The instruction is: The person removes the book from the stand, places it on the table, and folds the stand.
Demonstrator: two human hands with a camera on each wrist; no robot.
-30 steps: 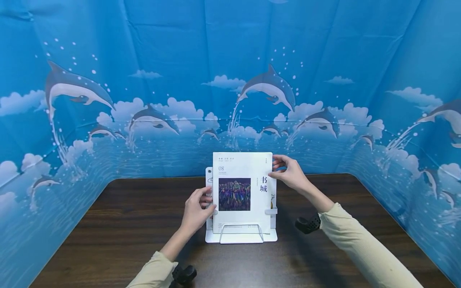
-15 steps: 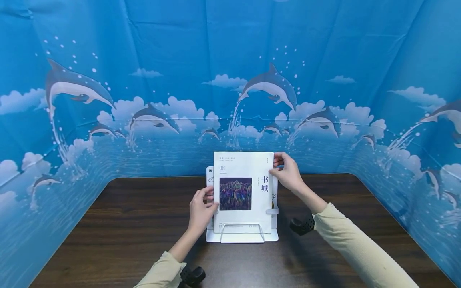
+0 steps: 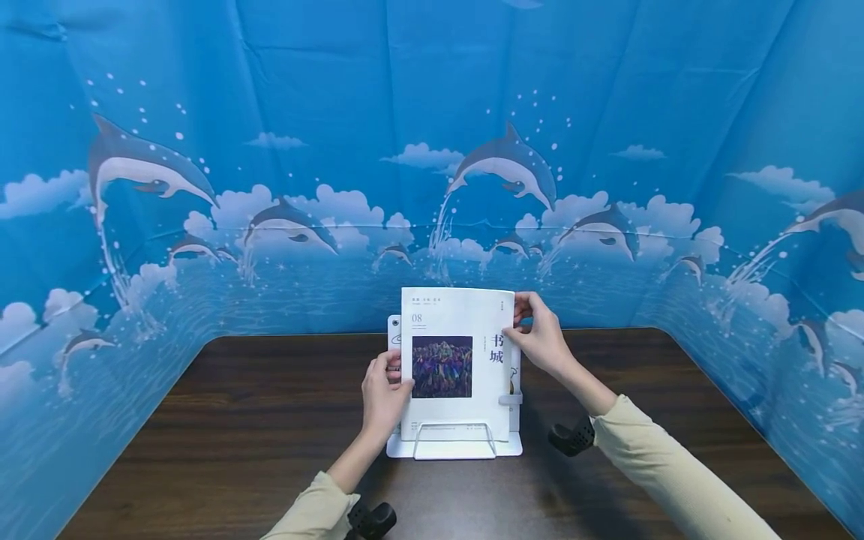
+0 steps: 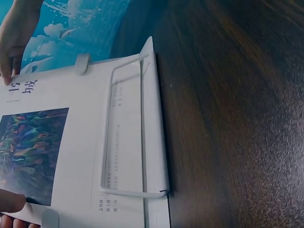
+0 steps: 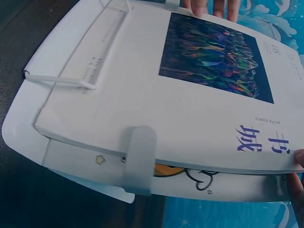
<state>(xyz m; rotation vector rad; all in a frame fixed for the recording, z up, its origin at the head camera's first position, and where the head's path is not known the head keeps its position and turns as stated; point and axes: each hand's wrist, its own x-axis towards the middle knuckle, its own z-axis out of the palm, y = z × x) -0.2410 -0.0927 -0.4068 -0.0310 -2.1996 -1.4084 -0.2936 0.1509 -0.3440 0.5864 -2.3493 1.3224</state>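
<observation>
A white magazine [image 3: 442,416] with a dark colorful picture stands upright on a white book stand [image 3: 398,448]. The stand's wire bracket [image 4: 108,142] crosses the lower cover. A clip [image 5: 141,159] lies over the right edge of the cover; another clip [image 4: 50,218] is at the left edge. My left hand [image 3: 383,394] grips the magazine's left edge, thumb on the cover and fingers behind. Higher up, my right hand [image 3: 543,334] pinches the right edge between thumb and fingers, and the upper right of the cover bows slightly.
A dark wood-grain table [image 3: 256,420] carries the stand. Behind and at both sides hangs a blue curtain [image 3: 324,97] printed with dolphins. Cartoon drawings show on the stand's back panel [image 5: 247,186]. Each wrist wears a black device [image 3: 572,437].
My left hand has shifted slightly right, its thumb further onto the cover. The right thumb has also come further over the edge, and the cover's upper right now curves a little.
</observation>
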